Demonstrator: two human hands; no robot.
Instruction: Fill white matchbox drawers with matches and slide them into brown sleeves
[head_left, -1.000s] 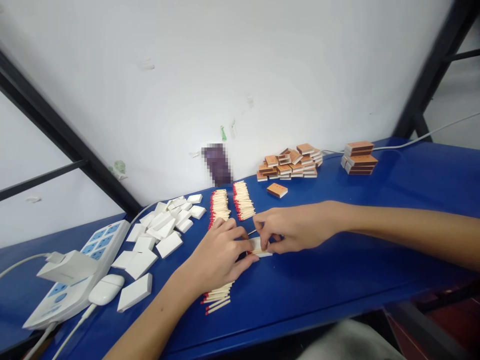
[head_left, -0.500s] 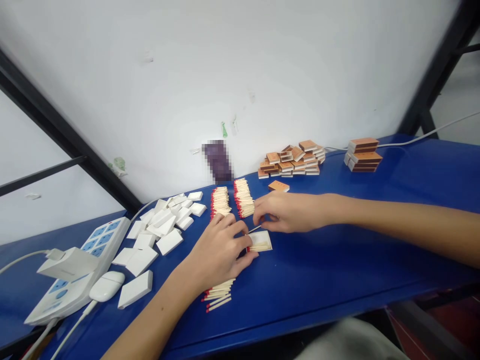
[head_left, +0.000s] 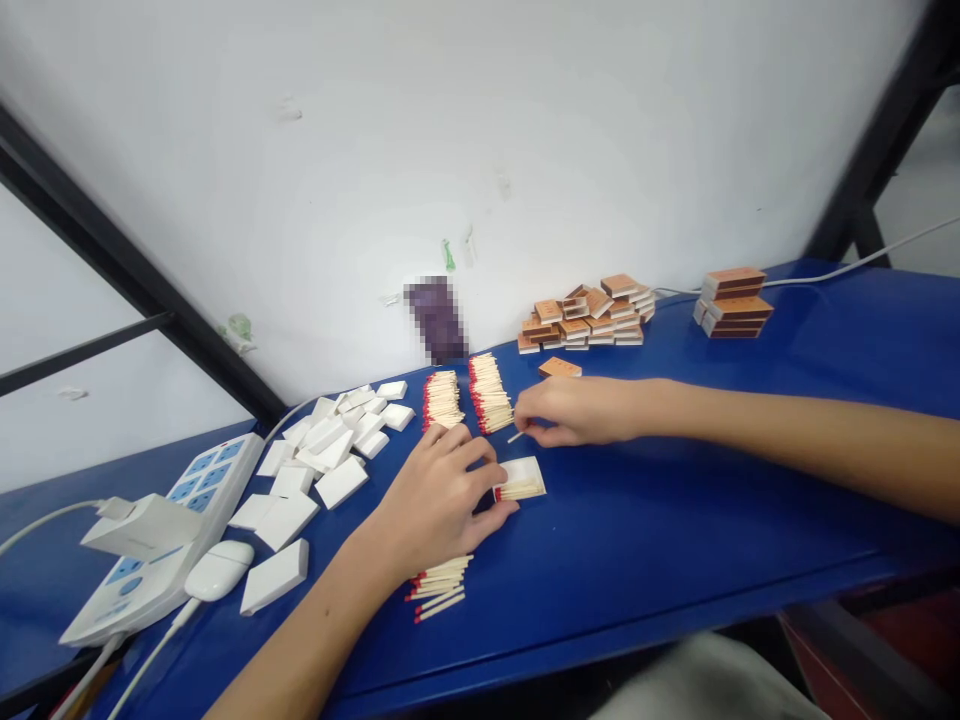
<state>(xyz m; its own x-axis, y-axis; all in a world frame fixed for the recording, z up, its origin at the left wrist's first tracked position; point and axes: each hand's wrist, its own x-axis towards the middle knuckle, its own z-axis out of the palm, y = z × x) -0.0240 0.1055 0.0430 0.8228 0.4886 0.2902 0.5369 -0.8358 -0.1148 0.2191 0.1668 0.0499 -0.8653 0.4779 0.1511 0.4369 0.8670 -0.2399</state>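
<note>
A small white matchbox tray [head_left: 523, 470] lies on the blue table with several red-tipped matches along its near side. Around its left end are the thumb and fingers of my left hand [head_left: 442, 490], holding it steady. Just beyond the tray, my right hand [head_left: 562, 412] pinches a single match [head_left: 515, 437], whose thin stick pokes out to the left; its other end is hidden by the fingers. Two piles of matches, a left pile [head_left: 444, 402] and a right pile [head_left: 489, 393], lie past my hands. More loose matches [head_left: 441, 588] lie partly under my left wrist.
White trays [head_left: 330, 435] are heaped at the left, near a power strip [head_left: 172, 545] with a plugged-in charger and cables. Orange matchbox sleeves [head_left: 592, 318] are piled by the wall. One sleeve [head_left: 560, 368] lies apart, and a stack of matchboxes [head_left: 733, 303] stands at the right.
My right hand has moved slightly away from the tray, toward the match piles, with the match between its fingers. My left hand has stayed at the tray.
</note>
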